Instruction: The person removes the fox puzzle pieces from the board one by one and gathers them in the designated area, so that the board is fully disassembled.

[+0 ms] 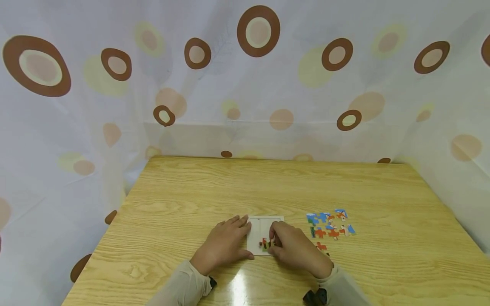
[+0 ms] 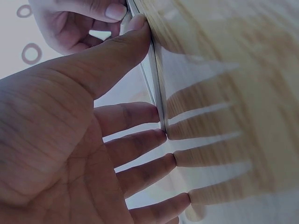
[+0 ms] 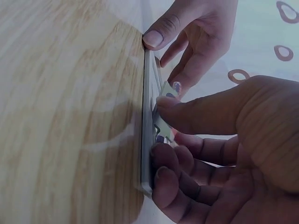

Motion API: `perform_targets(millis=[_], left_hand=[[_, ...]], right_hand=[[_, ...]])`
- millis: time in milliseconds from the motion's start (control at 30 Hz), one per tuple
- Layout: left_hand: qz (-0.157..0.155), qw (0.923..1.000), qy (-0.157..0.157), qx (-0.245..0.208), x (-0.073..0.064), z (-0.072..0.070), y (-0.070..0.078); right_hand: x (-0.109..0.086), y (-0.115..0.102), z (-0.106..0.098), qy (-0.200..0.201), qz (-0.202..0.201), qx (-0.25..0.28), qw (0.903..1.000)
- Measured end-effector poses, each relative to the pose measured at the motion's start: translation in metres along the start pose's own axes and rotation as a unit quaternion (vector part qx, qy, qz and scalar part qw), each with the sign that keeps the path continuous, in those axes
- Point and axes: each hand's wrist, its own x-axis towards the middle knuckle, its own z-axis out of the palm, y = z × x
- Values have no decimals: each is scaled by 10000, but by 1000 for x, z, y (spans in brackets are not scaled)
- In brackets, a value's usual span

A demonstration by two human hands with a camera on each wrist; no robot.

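Observation:
A flat white puzzle tray (image 1: 254,227) lies on the table between both hands. My left hand (image 1: 226,242) rests at its left side; fairly straight fingers and the thumb touch the tray's edge (image 2: 156,79) in the left wrist view. Over the tray's lower right part, my right hand (image 1: 294,245) pinches a jigsaw piece (image 3: 163,127) between thumb and fingers, tilted above the tray in the right wrist view. Red, green and dark jigsaw pieces (image 1: 264,243) show at the tray's lower middle, partly hidden by the right fingers; whether they are joined I cannot tell.
Several loose jigsaw pieces (image 1: 333,233) in blue, red and white lie right of the tray. One red piece (image 1: 321,246) sits close to the right wrist, partly covered. The wooden table (image 1: 183,187) ends at a patterned curtain (image 1: 214,93).

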Motion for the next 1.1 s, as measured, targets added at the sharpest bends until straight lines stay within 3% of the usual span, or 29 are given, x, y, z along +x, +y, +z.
perform_targets(millis=[233, 533, 700, 1100], left_hand=[[29, 10000, 0, 25, 1, 0, 0], [41, 10000, -32, 29, 1, 1, 0], [-15, 10000, -68, -34, 2, 3, -1], [-1, 10000, -38, -62, 1, 3, -2]], right_hand=[[-1, 1, -1, 98, 45, 38, 9999], [-1, 4, -6, -214, 88, 646, 9976], [-3, 7, -11, -322, -113, 935, 9950], [-6, 13, -30, -384, -159, 1296, 9907]])
